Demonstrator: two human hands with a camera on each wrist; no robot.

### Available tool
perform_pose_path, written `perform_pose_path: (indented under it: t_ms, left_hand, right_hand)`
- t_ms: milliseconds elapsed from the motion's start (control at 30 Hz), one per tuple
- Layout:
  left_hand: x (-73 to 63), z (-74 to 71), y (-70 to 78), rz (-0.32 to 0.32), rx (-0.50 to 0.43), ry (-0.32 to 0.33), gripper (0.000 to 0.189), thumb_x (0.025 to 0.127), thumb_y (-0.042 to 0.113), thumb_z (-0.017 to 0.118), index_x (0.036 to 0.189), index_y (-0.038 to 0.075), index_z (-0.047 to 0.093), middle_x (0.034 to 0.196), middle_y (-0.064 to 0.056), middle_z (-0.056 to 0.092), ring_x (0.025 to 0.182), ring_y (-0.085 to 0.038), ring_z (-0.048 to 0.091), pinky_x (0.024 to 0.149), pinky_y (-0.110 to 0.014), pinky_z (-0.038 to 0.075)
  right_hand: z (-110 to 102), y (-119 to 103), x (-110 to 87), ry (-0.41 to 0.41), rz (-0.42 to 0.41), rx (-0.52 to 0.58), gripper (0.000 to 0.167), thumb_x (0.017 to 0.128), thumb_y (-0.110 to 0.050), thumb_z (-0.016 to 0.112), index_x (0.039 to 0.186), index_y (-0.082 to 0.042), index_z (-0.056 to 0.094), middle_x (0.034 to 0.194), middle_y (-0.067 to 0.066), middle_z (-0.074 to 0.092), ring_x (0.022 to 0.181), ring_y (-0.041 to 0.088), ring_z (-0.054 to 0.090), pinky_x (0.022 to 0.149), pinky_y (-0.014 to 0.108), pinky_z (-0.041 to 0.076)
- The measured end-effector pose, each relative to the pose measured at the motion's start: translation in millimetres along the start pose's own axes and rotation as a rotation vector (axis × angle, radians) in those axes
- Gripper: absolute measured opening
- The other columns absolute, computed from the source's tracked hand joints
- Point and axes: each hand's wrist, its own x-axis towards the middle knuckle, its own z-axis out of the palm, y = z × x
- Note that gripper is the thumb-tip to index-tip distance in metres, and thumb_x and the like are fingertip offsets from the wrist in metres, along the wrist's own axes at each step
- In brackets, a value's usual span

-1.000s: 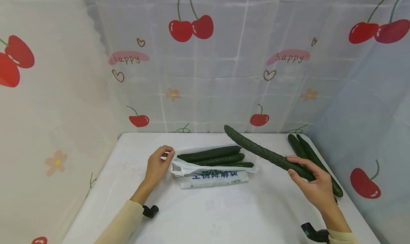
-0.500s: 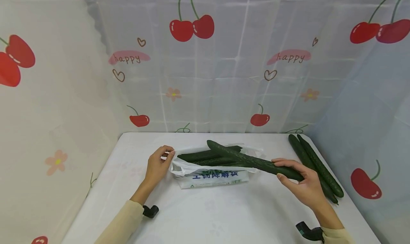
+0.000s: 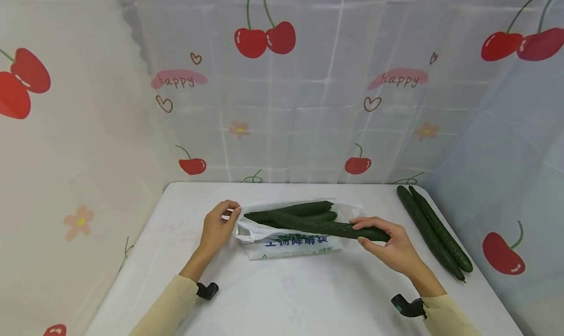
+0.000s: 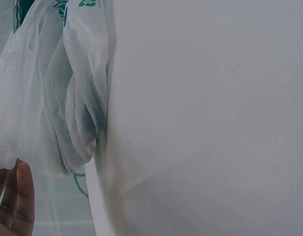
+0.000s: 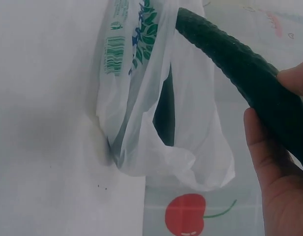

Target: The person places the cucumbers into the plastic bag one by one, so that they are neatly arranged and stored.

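In the head view a white plastic bag (image 3: 293,252) with blue and green print lies mid-table, its mouth spread. Dark green cucumbers (image 3: 304,209) show inside. My left hand (image 3: 217,228) pinches the bag's left edge; its fingers (image 4: 24,196) also appear at the bag's rim in the left wrist view. With my right hand (image 3: 392,243) I grip one long cucumber (image 3: 323,227) near its right end, thumb on one side and fingers on the other. Its far end lies over the bag's opening. The right wrist view shows this cucumber (image 5: 235,61) slanting above the bag (image 5: 117,98).
Two more cucumbers (image 3: 434,233) lie side by side along the right edge of the white table (image 3: 282,297). Hanging cloth with cherry prints (image 3: 264,96) stands behind the table and on both sides.
My right hand has brought the cucumber leftward and down, from raised and slanting at the right to lying across the bag's mouth. The left hand stays on the bag's edge.
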Motion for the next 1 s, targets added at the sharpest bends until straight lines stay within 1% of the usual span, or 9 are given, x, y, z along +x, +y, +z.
perform_pose_path:
  t_ms: [67,233,400,500,633,767,833,933,1000]
  left_hand:
    - [-1.1,1.0,-1.1,-0.006,-0.002,-0.001,0.01,0.108,0.031,0.068,0.114,0.024,0.073,0.114,0.004,0.076,0.101,-0.016,0.075,0.079,-0.026,0.059]
    - [-2.0,2.4,-2.0,-0.01,-0.004,0.001,0.011,0.108,0.032,0.068,0.114,0.024,0.073,0.113,0.005,0.076,0.101,-0.015,0.075,0.078,-0.027,0.059]
    - [-0.1,0.9,0.4,-0.001,-0.007,0.004,0.011,0.108,0.032,0.068,0.115,0.025,0.073,0.115,0.005,0.076,0.102,-0.015,0.076,0.079,-0.027,0.059]
    - [0.2,-1.2,0.4,0.0,-0.006,0.01,0.012,0.107,0.032,0.069,0.115,0.024,0.073,0.115,0.005,0.077,0.102,-0.016,0.076,0.079,-0.027,0.059]
    - [2.0,-0.7,1.1,0.006,-0.01,0.01,0.013,0.107,0.031,0.069,0.115,0.022,0.074,0.114,0.005,0.077,0.102,-0.015,0.075,0.079,-0.027,0.058]
    - [3.9,1.2,1.1,0.013,-0.019,-0.001,0.014,0.108,0.032,0.068,0.116,0.022,0.074,0.114,0.005,0.077,0.102,-0.015,0.076,0.079,-0.026,0.059]
    - [3.8,1.5,0.7,0.011,-0.02,0.003,0.013,0.107,0.032,0.068,0.115,0.022,0.074,0.114,0.005,0.077,0.101,-0.015,0.076,0.079,-0.026,0.059]
    - [3.6,1.1,1.3,0.009,-0.015,0.011,0.011,0.107,0.032,0.069,0.113,0.024,0.074,0.113,0.005,0.077,0.101,-0.014,0.076,0.078,-0.026,0.058]
    - [3.9,0.1,2.6,0.012,-0.014,0.015,0.011,0.107,0.032,0.069,0.113,0.024,0.074,0.113,0.005,0.077,0.101,-0.015,0.076,0.078,-0.027,0.058]
  right_hand:
    - [5,3,4.5,-0.025,0.006,0.007,0.034,0.091,0.004,0.082,0.115,-0.02,0.077,0.131,0.007,0.077,0.131,0.001,0.066,0.11,0.012,0.045]
    - [17,11,16.7,-0.081,0.003,0.036,0.031,0.093,0.001,0.081,0.111,-0.023,0.077,0.133,0.006,0.076,0.132,0.006,0.066,0.113,0.014,0.045]
    - [23,16,29.3,-0.099,-0.013,0.068,0.028,0.092,0.004,0.08,0.107,-0.02,0.078,0.13,0.009,0.077,0.132,0.006,0.066,0.114,0.016,0.044]
    - [24,17,36.3,-0.115,-0.006,0.088,0.026,0.092,0.004,0.08,0.104,-0.019,0.079,0.13,0.009,0.078,0.133,0.007,0.065,0.115,0.017,0.044]
    - [28,17,42.1,-0.156,0.017,0.101,0.022,0.093,0.001,0.08,0.101,-0.02,0.079,0.131,0.005,0.077,0.135,0.01,0.065,0.115,0.021,0.045]
    - [35,17,47.8,-0.178,0.017,0.114,0.016,0.093,0.001,0.079,0.1,-0.014,0.08,0.132,0.005,0.077,0.134,0.016,0.065,0.116,0.025,0.046]
    - [39,18,52.1,-0.2,0.006,0.125,0.015,0.094,0.001,0.078,0.1,-0.012,0.079,0.131,0.006,0.077,0.133,0.017,0.066,0.114,0.029,0.048]
    - [46,20,61.3,-0.243,-0.014,0.13,0.02,0.095,0.0,0.076,0.104,-0.018,0.079,0.132,0.006,0.076,0.13,0.016,0.067,0.114,0.037,0.049]
    - [49,23,68.2,-0.266,-0.034,0.116,0.024,0.096,-0.001,0.076,0.109,-0.021,0.078,0.134,0.007,0.075,0.131,0.016,0.066,0.116,0.04,0.048]
